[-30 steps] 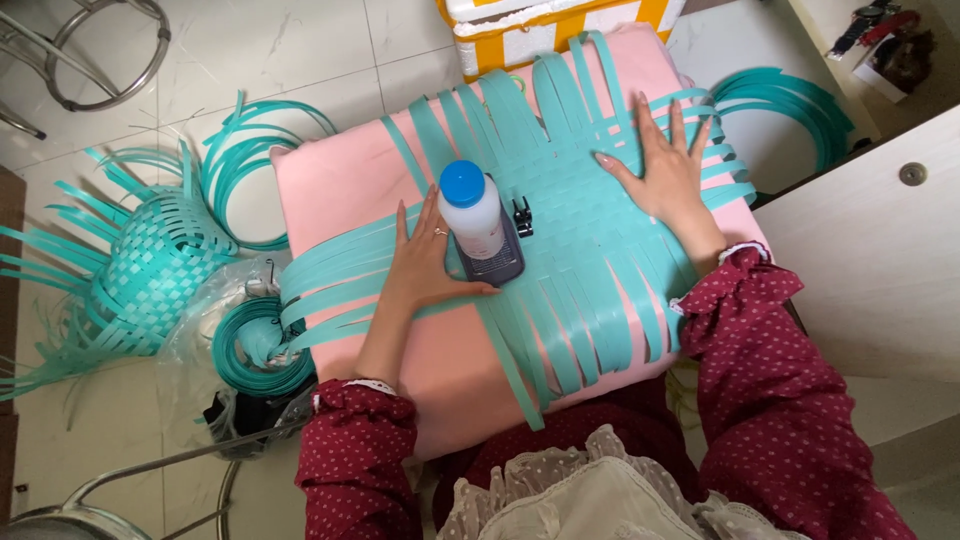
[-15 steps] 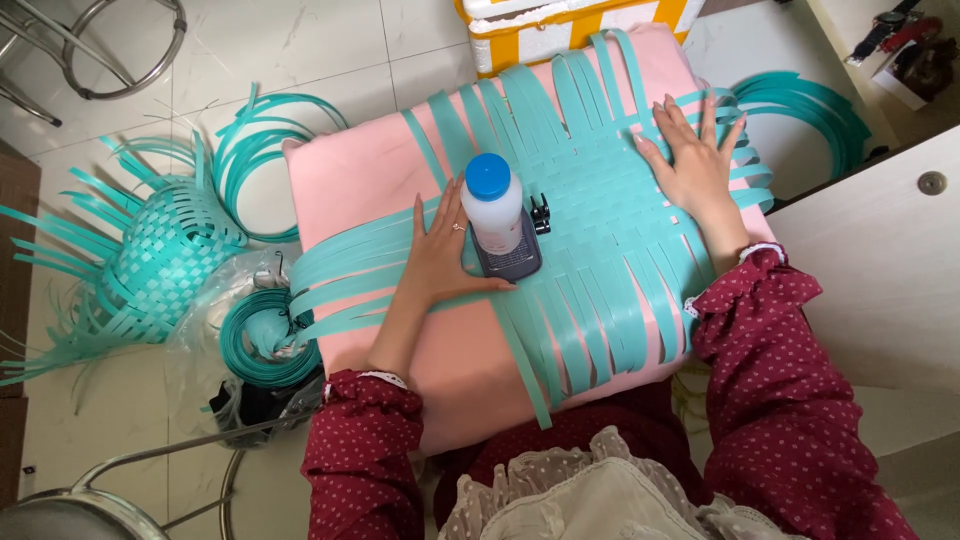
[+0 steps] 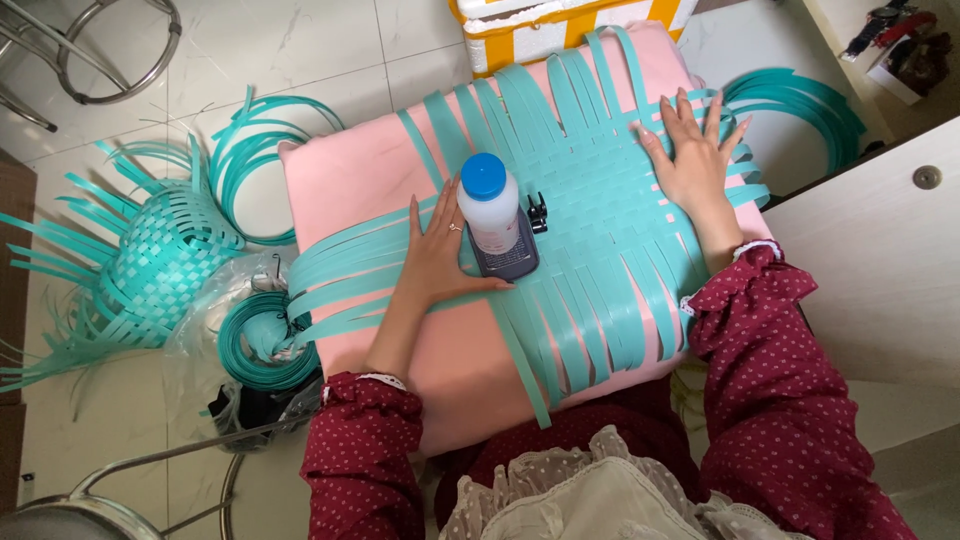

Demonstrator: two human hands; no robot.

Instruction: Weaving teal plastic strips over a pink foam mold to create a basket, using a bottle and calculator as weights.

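Hands (image 3: 440,255) (image 3: 690,160) flank bottle (image 3: 492,215) (on weave (image 3: 600,230)).

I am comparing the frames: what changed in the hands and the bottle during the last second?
Little changed. The left hand and right hand still press flat on the woven teal strips. The white bottle stays upright beside the left hand. Nothing was taken or released.

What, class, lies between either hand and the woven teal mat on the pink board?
Nothing visible. The left hand and the right hand both press flat on the woven mat itself. The bottle stands on the mat beside the left hand, not under it.
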